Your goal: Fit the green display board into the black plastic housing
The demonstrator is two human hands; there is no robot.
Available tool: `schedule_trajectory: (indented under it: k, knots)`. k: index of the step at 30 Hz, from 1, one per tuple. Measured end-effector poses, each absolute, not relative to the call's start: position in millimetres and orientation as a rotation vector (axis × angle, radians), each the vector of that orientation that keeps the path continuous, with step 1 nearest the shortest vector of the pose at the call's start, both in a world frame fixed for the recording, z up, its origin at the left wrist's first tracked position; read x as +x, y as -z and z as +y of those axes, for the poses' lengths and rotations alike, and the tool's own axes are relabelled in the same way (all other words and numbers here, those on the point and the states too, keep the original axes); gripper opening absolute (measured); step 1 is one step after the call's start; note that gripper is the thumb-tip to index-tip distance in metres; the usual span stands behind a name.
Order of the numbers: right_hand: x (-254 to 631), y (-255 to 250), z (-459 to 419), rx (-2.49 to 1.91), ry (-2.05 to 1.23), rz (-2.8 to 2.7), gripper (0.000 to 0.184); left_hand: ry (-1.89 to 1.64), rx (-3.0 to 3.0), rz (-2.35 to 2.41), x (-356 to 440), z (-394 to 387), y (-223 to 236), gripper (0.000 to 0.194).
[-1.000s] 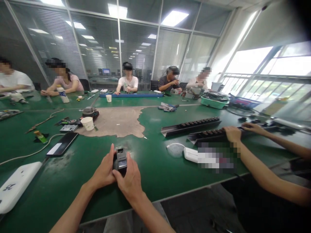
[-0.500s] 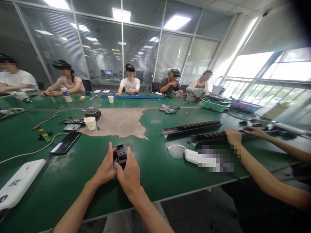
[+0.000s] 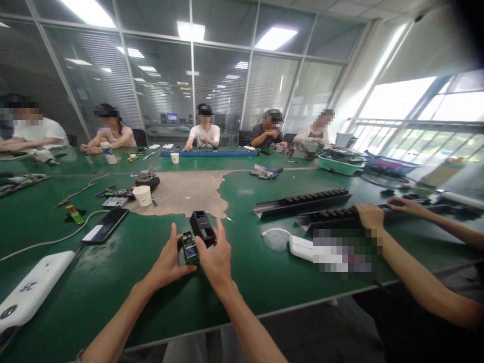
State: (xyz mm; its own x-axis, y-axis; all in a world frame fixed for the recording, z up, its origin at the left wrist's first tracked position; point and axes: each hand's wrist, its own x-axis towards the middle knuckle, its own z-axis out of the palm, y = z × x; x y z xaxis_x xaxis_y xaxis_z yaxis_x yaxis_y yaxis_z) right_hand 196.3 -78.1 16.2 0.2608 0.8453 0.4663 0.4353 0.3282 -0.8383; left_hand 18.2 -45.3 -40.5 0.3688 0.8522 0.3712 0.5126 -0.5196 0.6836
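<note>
My left hand [image 3: 168, 262] grips a small device body with a green circuit board and a little screen [image 3: 190, 248], held just above the green table [image 3: 113, 282]. My right hand [image 3: 217, 257] holds the device's black cover [image 3: 203, 226], lifted off and tilted up to the right of the board. Both hands are close together near the table's front edge.
A black phone [image 3: 104, 226], a white box [image 3: 32, 290], a cable and a paper cup [image 3: 143, 195] lie to the left. A worn bare patch [image 3: 189, 191] marks the table's middle. A co-worker's arms [image 3: 401, 262] reach to black rails [image 3: 302, 200] on the right. Several people sit at the far side.
The black cover has come off the device: my right hand lifted it up and to the right while my left hand kept the board part. The camera tilted slightly.
</note>
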Motion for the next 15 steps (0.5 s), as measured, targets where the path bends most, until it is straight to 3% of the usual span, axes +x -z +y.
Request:
schedule_trajectory:
  k: [15]
  knots:
    - [237, 33, -49, -1.574, -0.284, -1.468, 0.079, -0.754, 2.445, 1.395, -10, -9, 22, 0.131]
